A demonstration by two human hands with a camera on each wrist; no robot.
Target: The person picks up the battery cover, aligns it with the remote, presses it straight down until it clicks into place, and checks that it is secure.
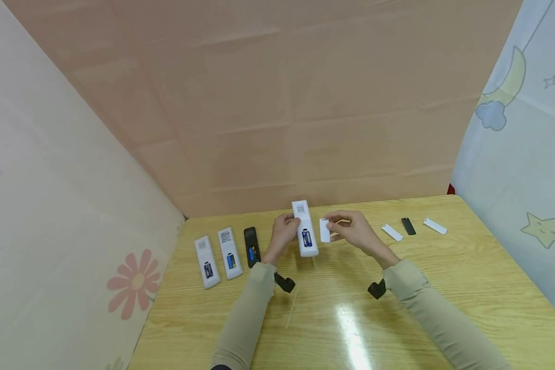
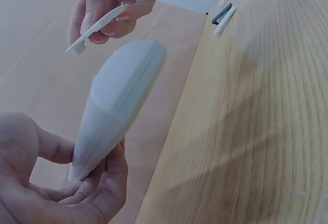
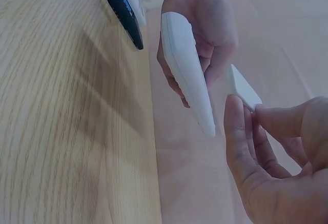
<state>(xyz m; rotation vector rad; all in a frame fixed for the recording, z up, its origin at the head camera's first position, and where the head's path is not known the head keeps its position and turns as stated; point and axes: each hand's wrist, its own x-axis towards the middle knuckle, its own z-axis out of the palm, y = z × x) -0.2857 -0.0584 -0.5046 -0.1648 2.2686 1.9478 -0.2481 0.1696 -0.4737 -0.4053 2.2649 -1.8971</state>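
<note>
My left hand grips a white remote control above the table, its back turned up toward the head view. Two dark blue batteries sit side by side in its uncovered battery compartment. Just right of it, my right hand pinches a white battery cover between thumb and fingers. Cover and remote are apart, a small gap between them. In the left wrist view the cover is edge-on above the wide end of the remote. The right wrist view shows the thumb on one end of the cover.
On the left of the wooden table lie two white remotes and a black remote, backs up with batteries showing. To the right lie a white cover, a black cover and another white cover. A draped wall stands behind.
</note>
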